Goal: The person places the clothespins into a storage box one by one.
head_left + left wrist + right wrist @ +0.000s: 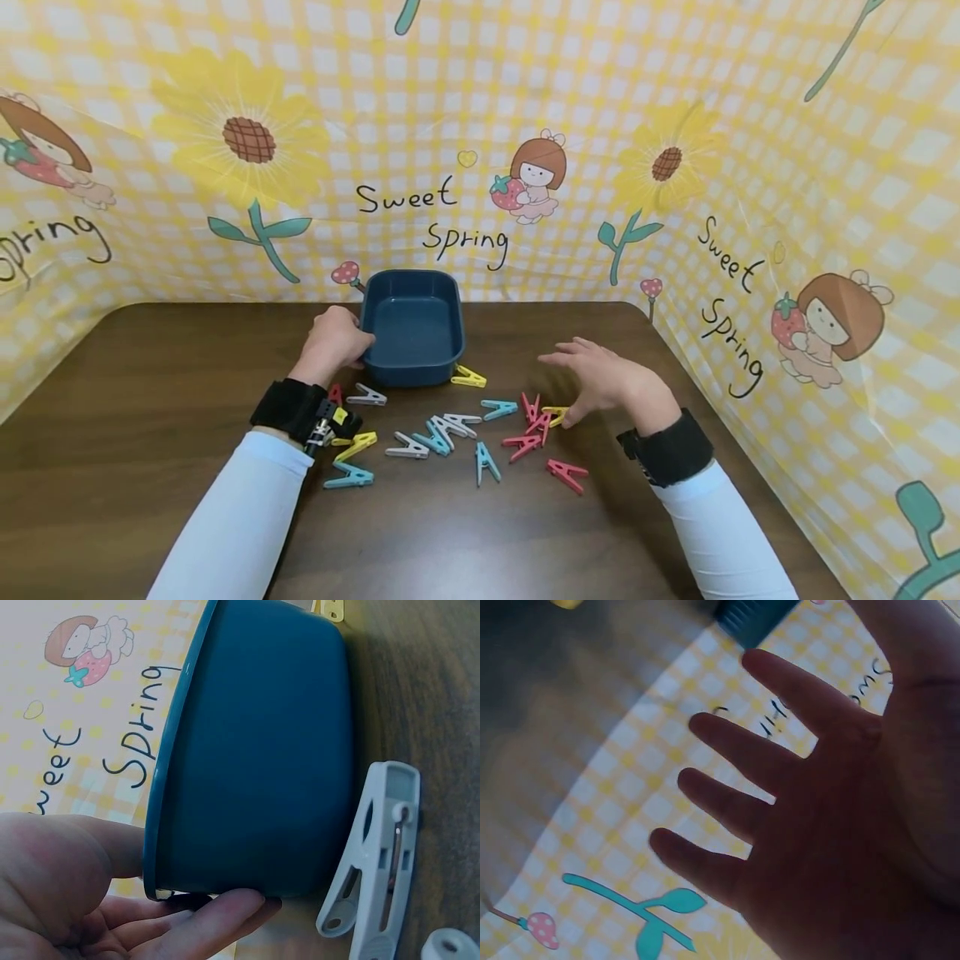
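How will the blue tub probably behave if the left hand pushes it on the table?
The blue tub looks empty and thin-walled, so probably light. It sits low and wide, so tipping seems unlikely. On the smooth wooden table it would likely slide easily under the left hand, perhaps nudging the yellow clip beside it.

Dark blue rectangular tub [412,327], upright, empty, at worktop's far edge; clothes pegs [450,433] in red, yellow, blue, white scattered just in front.

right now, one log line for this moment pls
left hand: grips blue tub edge | right hand: fingers spread, holds nothing, over clothespins | tub: no pins inside
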A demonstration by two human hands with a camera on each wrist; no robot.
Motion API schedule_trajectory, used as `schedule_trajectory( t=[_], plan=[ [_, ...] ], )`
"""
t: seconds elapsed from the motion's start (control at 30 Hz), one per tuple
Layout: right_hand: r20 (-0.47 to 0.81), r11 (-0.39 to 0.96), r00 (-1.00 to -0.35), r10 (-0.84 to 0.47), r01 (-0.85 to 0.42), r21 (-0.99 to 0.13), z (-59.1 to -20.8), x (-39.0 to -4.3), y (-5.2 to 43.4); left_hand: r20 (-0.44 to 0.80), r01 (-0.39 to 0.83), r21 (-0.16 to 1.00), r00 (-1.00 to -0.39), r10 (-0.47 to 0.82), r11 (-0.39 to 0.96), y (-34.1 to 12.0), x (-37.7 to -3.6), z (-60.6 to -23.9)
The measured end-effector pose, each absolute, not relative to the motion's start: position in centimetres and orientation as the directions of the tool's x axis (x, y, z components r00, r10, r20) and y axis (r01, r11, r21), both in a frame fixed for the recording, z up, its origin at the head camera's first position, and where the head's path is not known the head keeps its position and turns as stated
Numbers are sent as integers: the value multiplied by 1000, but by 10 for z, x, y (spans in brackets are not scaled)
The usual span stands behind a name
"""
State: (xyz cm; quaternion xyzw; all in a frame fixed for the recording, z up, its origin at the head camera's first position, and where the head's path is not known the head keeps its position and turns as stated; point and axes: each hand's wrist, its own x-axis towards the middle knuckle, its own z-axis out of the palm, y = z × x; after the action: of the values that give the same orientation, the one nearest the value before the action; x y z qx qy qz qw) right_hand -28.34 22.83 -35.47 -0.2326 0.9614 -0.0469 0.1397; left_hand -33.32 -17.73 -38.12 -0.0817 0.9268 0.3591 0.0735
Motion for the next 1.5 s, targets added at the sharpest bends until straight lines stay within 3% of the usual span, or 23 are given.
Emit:
schedule_trajectory(
  t=[0.17,0.47,1.5],
  plan=[
    [-336,911,-847,-412,-376,-168,-363,-282,231,-191,-197,653,-977,-92,732,-176,-335,-381],
    [-371,907,-828,-420,-370,-200,-375,-286,225,-179,-182,661,-980,-82,728,-179,-338,-384],
    [-339,904,-839,-426,-391,-170,-376,-291,219,-184,-171,663,-981,-62,729,-180,-338,-383]
  ],
)
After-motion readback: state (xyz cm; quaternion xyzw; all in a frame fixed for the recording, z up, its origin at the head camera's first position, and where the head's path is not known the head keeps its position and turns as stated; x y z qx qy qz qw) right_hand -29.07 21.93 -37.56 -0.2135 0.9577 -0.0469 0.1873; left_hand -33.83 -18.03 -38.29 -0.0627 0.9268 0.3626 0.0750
